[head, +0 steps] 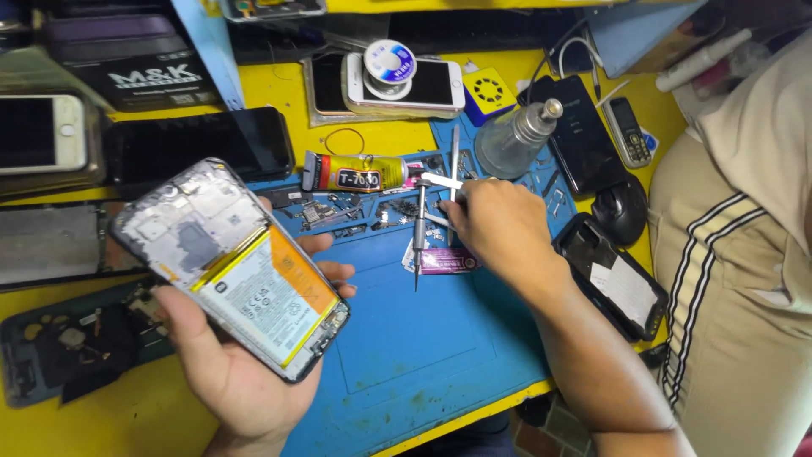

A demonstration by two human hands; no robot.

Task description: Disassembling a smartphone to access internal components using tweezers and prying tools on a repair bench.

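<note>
Item: opened phone (233, 267), back off, battery showing, cradled in my left hand (228, 364) above the blue mat (423, 355). My right hand (499, 228) pinches a screwdriver (419, 233) among loose parts. Step, likely: disassembly. Next calls for a steady tip on small screws.

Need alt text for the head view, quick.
The left hand holds an opened phone, battery exposed, above a blue work mat. The right hand rests among small parts near a screwdriver and glue tube.
</note>
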